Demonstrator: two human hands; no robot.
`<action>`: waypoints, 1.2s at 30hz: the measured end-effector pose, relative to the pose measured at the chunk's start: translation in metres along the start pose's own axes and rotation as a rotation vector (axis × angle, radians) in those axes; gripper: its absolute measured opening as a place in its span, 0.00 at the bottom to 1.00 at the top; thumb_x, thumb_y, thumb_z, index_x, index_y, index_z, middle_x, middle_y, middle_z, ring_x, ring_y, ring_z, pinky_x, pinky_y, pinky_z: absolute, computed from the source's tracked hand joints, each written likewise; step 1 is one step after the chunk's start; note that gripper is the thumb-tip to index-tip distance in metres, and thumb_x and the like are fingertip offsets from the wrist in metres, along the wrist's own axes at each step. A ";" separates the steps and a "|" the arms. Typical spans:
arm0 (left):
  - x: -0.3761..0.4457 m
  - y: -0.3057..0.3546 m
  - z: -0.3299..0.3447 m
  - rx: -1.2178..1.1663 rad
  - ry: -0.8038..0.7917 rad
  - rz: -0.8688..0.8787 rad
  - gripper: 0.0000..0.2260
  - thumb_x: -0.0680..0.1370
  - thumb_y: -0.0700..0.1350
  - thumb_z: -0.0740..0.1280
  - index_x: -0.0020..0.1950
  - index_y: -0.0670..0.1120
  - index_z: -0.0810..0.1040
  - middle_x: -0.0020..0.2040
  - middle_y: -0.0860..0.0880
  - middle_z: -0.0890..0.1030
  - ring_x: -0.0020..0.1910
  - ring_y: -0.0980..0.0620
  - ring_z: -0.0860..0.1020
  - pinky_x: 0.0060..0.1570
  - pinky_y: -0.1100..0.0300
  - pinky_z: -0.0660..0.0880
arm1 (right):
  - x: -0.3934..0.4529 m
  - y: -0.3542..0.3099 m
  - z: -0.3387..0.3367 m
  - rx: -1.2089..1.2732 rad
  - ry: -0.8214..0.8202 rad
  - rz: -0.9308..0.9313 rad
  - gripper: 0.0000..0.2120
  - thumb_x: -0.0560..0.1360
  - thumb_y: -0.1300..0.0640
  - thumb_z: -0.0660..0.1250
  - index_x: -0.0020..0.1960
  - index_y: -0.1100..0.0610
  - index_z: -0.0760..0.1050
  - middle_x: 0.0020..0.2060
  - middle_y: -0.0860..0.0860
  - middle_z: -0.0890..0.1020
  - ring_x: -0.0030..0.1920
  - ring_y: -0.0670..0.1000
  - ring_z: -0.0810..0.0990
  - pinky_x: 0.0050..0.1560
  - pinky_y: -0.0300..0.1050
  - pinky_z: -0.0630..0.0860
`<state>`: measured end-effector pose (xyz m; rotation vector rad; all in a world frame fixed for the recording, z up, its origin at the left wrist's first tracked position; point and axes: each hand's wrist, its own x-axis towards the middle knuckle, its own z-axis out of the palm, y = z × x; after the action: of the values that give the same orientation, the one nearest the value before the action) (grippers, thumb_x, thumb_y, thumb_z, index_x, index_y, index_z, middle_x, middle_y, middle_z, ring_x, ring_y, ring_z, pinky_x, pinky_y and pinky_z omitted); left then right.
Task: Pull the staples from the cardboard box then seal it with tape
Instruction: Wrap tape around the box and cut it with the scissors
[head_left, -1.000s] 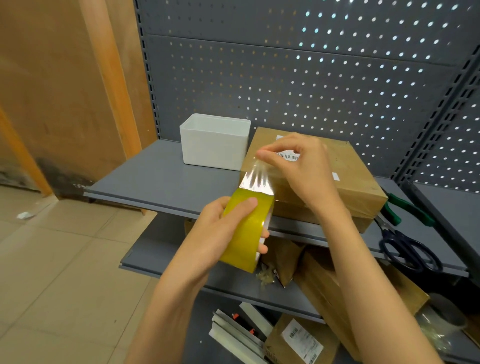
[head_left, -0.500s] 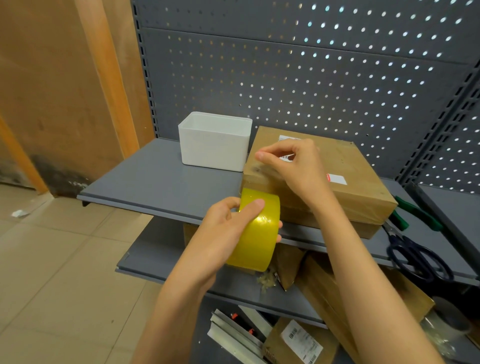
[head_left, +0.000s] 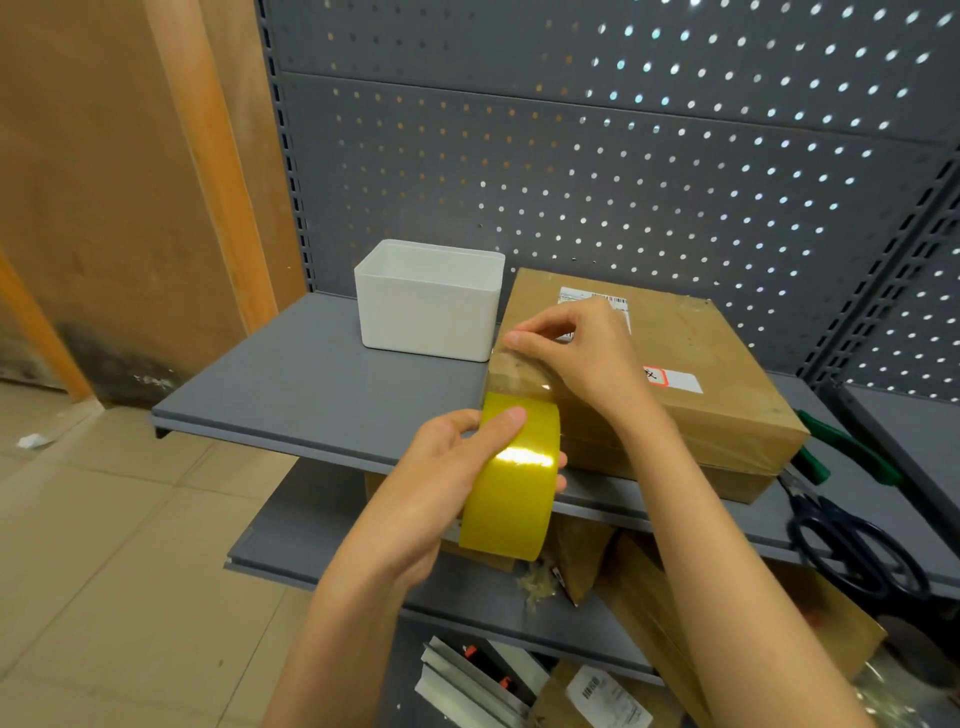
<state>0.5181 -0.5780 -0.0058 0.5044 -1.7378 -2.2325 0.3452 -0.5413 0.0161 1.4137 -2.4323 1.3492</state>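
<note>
A flat brown cardboard box (head_left: 691, 364) with white labels lies on the grey upper shelf (head_left: 311, 384). My left hand (head_left: 441, 467) grips a yellow tape roll (head_left: 511, 478) just in front of the box's near left corner. A clear strip of tape (head_left: 519, 371) runs from the roll up over that corner. My right hand (head_left: 576, 348) pinches the strip's free end and presses it down on the box's top edge. No staples are visible.
A white plastic bin (head_left: 431, 299) stands left of the box. Green-handled pliers (head_left: 841, 449) and black scissors (head_left: 857, 551) lie to the box's right. Lower shelves hold cardboard pieces (head_left: 639, 597) and grey metal strips (head_left: 467, 680). A perforated back panel rises behind.
The roll has moved toward the box and the loose strip between roll and right hand has shortened. The strip's end has come down from mid-air onto the box's left corner.
</note>
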 end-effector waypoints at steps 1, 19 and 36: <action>0.001 0.000 0.000 -0.002 -0.005 0.001 0.17 0.76 0.53 0.62 0.57 0.42 0.76 0.45 0.44 0.85 0.44 0.48 0.84 0.41 0.57 0.81 | 0.000 0.000 0.000 0.000 -0.001 0.002 0.04 0.70 0.50 0.72 0.41 0.50 0.84 0.38 0.45 0.84 0.43 0.45 0.80 0.50 0.54 0.77; 0.002 -0.005 0.003 -0.016 0.061 0.014 0.21 0.70 0.57 0.63 0.56 0.45 0.76 0.43 0.46 0.86 0.38 0.47 0.84 0.37 0.55 0.82 | -0.029 -0.004 -0.005 -0.058 -0.232 -0.106 0.20 0.81 0.48 0.53 0.57 0.58 0.79 0.55 0.52 0.82 0.57 0.51 0.78 0.59 0.52 0.72; -0.014 -0.016 0.015 0.097 0.250 0.058 0.13 0.75 0.55 0.63 0.47 0.46 0.78 0.29 0.47 0.83 0.27 0.54 0.82 0.25 0.66 0.75 | -0.024 0.005 -0.011 -0.205 -0.431 -0.114 0.19 0.83 0.52 0.48 0.72 0.50 0.65 0.72 0.43 0.64 0.72 0.43 0.60 0.68 0.36 0.55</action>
<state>0.5245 -0.5550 -0.0169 0.7113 -1.7125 -1.9572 0.3518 -0.5155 0.0101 1.9101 -2.5826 0.8082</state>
